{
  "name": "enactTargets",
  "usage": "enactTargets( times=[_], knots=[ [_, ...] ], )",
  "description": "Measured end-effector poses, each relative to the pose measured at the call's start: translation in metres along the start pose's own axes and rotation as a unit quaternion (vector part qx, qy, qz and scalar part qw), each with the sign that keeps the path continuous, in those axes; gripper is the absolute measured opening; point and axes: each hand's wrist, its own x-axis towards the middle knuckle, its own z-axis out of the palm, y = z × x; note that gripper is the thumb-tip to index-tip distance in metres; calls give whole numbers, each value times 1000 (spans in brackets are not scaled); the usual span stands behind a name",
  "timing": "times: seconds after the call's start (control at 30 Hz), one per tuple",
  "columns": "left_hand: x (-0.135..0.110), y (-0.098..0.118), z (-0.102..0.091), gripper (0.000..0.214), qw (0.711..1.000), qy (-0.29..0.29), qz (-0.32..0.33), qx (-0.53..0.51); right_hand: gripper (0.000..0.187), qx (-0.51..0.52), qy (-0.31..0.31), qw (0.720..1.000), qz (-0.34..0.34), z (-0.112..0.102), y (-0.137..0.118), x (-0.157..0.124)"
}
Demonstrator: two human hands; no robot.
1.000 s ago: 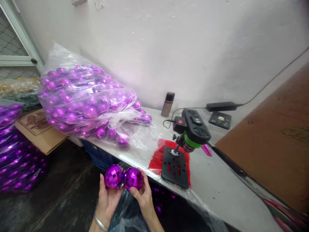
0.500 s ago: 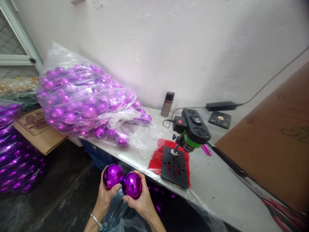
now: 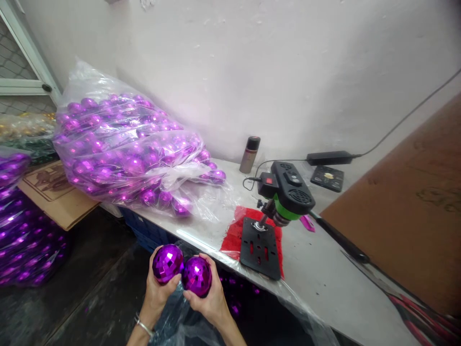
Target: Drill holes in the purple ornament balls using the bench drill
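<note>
Since round, glossy surfaces could slip, the left hand (image 3: 156, 290) cups one purple mirror ball (image 3: 168, 263) and the right hand (image 3: 213, 299) a matching ball (image 3: 197, 277), fingers half-curled around each, at seven o'clock in view.

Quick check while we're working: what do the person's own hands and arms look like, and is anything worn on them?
Both the left hand and right hand are ungloved. A narrow, silvery, rounded bangle circles the left wrist; the right wrist shows none. No sleeves are visible.
</note>
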Motion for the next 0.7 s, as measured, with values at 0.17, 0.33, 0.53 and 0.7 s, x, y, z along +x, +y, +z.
enactTargets(
  times=[0.17, 0.33, 0.53, 0.7],
  knots=[
    [-1, 9, 4, 91, 1000, -2, -10, 3, 92, 4, 3, 1000, -7, 0, 4, -1],
    [-1, 14, 7, 94, 1000, -4, 8, 20, 91, 0, -3, 1000, -14, -2, 5, -3],
    [-5, 9, 7, 100, 996, 9, 55, 67, 95, -17, 44, 996, -76, -4, 11, -4],
    [-16, 6, 15, 104, 995, 35, 68, 59, 98, -18, 48, 997, -66, -16, 14, -4]
  ],
)
